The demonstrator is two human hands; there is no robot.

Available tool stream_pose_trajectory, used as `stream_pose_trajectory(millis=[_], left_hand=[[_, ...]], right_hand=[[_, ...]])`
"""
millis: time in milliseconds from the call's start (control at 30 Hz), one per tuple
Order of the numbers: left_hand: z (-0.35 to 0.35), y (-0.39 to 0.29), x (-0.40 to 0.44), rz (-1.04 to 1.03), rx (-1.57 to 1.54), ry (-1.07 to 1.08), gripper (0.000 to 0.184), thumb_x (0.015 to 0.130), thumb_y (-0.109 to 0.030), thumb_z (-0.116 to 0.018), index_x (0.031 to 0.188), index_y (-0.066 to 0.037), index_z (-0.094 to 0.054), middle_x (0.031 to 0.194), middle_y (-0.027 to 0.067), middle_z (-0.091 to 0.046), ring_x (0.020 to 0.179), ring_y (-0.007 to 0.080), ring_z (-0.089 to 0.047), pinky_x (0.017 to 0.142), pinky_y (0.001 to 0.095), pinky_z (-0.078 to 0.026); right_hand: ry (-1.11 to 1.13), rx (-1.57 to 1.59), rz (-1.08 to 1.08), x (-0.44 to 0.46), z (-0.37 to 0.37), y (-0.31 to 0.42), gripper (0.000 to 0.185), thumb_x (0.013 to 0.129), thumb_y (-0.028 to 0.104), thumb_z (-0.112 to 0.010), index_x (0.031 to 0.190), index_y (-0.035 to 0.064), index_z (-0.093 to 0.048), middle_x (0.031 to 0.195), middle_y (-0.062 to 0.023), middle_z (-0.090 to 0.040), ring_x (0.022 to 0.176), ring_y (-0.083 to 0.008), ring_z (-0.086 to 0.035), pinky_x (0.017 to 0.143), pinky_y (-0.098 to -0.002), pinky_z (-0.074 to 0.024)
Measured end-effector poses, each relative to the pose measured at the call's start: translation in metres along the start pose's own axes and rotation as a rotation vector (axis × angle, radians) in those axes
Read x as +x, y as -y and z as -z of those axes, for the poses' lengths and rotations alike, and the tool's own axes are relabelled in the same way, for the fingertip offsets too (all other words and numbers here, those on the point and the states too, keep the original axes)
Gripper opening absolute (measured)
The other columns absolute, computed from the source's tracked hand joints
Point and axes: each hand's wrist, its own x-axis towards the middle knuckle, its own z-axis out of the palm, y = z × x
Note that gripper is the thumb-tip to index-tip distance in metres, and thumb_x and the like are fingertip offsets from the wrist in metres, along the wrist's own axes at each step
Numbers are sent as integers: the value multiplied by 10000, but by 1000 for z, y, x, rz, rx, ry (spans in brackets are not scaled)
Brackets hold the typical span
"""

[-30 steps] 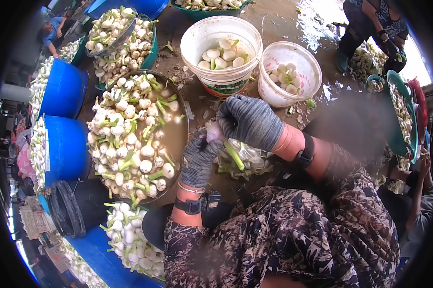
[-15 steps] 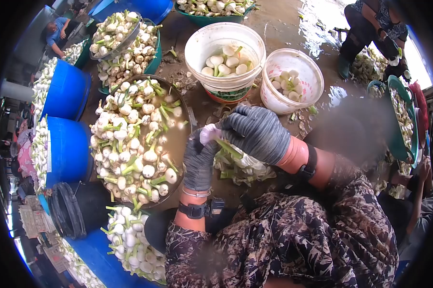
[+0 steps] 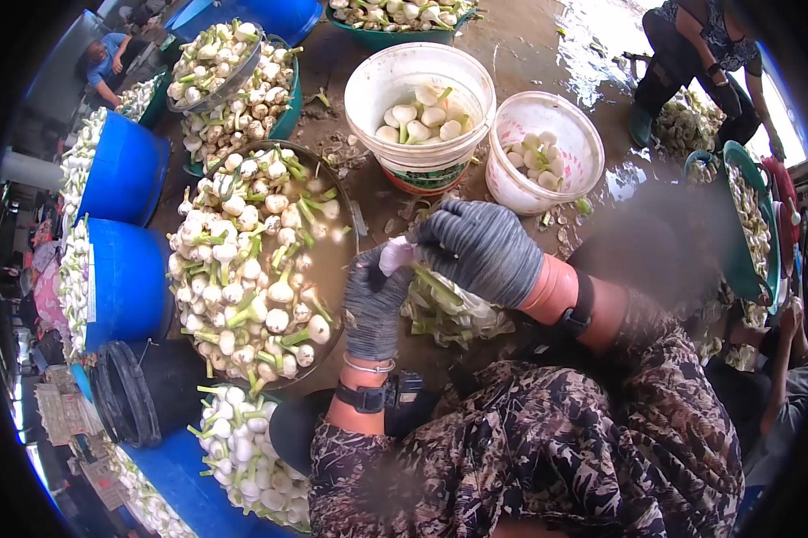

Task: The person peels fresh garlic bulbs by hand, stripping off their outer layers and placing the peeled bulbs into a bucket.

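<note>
A pale purple-white garlic bulb [image 3: 397,255] is held between my two gloved hands, in front of the white buckets. My left hand [image 3: 374,303], in a grey glove, grips the bulb from its left side with bent fingers. Over its right side, my right hand [image 3: 486,249] is closed, its fingertips pinching at the bulb; their exact grip is partly hidden. A green stem [image 3: 437,289] slants down below my right fingers. Under the hands lies a heap of pale green peelings [image 3: 458,316]. To the left, a wide basin [image 3: 354,235] holds many stemmed garlic bulbs [image 3: 242,260] in murky water.
Beyond my hands stand a large white bucket [image 3: 361,117] and a smaller one [image 3: 592,157], both holding trimmed bulbs. Blue tubs [image 3: 128,282] and a black bucket [image 3: 121,394] line the left. A co-worker [image 3: 691,54] bends at the upper right, near a green tub [image 3: 740,238].
The garlic bulb and my left hand have shifted slightly to the right, and the bulb has turned a little. At the upper right, the co-worker's arm has swung outward.
</note>
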Motion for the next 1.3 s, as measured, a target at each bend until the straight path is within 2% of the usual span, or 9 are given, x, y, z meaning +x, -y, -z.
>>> stream_pose_trajectory(millis=[333, 533, 600, 800, 933, 1000, 1200, 1233, 1300], left_hand=[[-3, 5, -6, -113, -241, 40, 344, 850, -93, -705, 1168, -24, -596, 1046, 53, -653, 906, 118, -593, 860, 283, -493], [11, 17, -6, 12, -810, 128, 380, 896, -46, -624, 1263, -30, -532, 1193, 95, -603, 1071, 204, -605, 916, 327, -513], [15, 17, -8, 182, -1018, 18, 410, 901, -46, -600, 1302, -29, -514, 1244, 121, -569, 1173, 278, -531, 1090, 442, -374], [18, 30, -5, -180, 341, 56, 485, 877, 3, -528, 1347, 48, -417, 1339, 248, -482, 1253, 374, -485, 1075, 392, -401], [10, 29, -1, 89, -575, -36, 439, 878, -17, -561, 1302, 48, -467, 1335, 233, -492, 1265, 354, -479, 1092, 394, -389], [20, 34, 2, -443, 819, -25, 434, 897, -44, -562, 1309, 48, -462, 1349, 210, -488, 1264, 342, -480, 1106, 394, -374], [21, 36, 3, -122, 115, -40, 429, 982, -139, -536, 1387, -44, -432, 1374, 126, -491, 1288, 249, -461, 1104, 382, -343], [19, 35, 3, -168, 123, -59, 424, 991, -151, -519, 1391, -49, -426, 1359, 124, -499, 1265, 246, -480, 1087, 393, -365], [17, 36, 4, -214, 117, -81, 419, 1000, -164, -501, 1395, -53, -420, 1344, 121, -508, 1242, 243, -499, 1070, 404, -388]], right_hand=[[-195, -12, -196, 3, -22, -26, 124, 800, 162, -657, 800, 58, -590, 726, -175, -616, 673, -369, -620, 604, -444, -501], [255, -308, -357, -2, -16, -50, 183, 802, 171, -658, 901, 30, -595, 789, -176, -648, 740, -382, -641, 671, -466, -517], [442, -244, -485, -4, -11, -44, 379, 818, 236, -680, 1102, 6, -580, 995, -220, -658, 931, -386, -648, 806, -451, -524], [201, 375, -171, -1, -20, -11, 858, 779, 414, -761, 1405, -16, -363, 1310, -272, -522, 1222, -394, -518, 1036, -411, -423], [237, 224, -296, -11, -50, -15, 352, 867, 320, -678, 1078, 44, -624, 883, -219, -652, 825, -412, -631, 734, -458, -509], [49, 281, -143, -14, -56, -15, 206, 893, 260, -627, 874, 55, -630, 710, -190, -609, 689, -415, -597, 631, -484, -477], [980, -294, -360, -22, -39, -35, 561, 800, 306, -704, 1235, -2, -529, 993, -207, -669, 903, -378, -657, 778, -428, -524], [918, -337, -418, -24, -32, -30, 859, 738, 355, -765, 1380, -46, -359, 1202, -241, -598, 1046, -363, -629, 889, -412, -506], [716, -230, -378, -18, -24, -21, 899, 739, 370, -771, 1407, -37, -328, 1239, -248, -569, 1067, -366, -617, 908, -418, -495]])
